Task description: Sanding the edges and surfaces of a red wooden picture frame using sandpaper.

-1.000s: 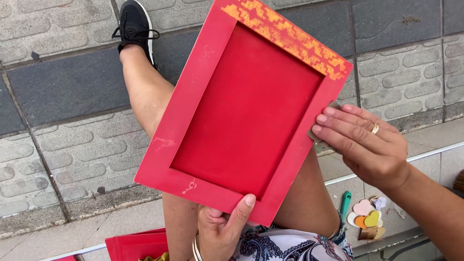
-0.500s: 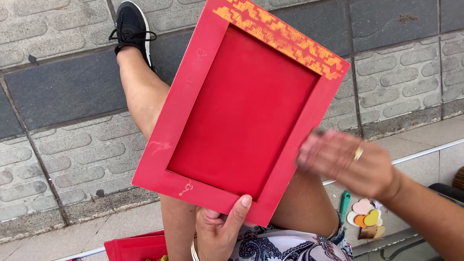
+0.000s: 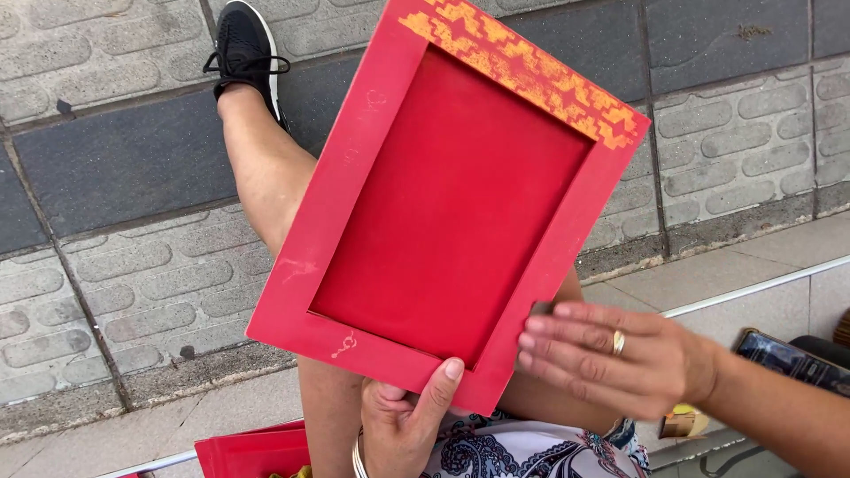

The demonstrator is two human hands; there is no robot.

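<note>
Over the lap, the left hand (image 3: 403, 425) pinches the red frame's (image 3: 447, 199) lower edge (thumb on front); the right hand's (image 3: 620, 358) fingers lie together, flat at its side.

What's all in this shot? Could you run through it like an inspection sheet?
Surface: grey paving blocks and a pale tiled ledge below.
Job's things: red frame, flat, with an orange patterned strip along its top edge, scuffed in places.
Clutter: dark phone at right; another red piece at the bottom edge.
Grippers: left hand grips the frame's bottom edge, thumb on the front; right hand, with a ring, lies flat with its fingertips at the frame's lower right side.
Cables: nothing seen.
Surroundings: bare leg, black shoe.
</note>
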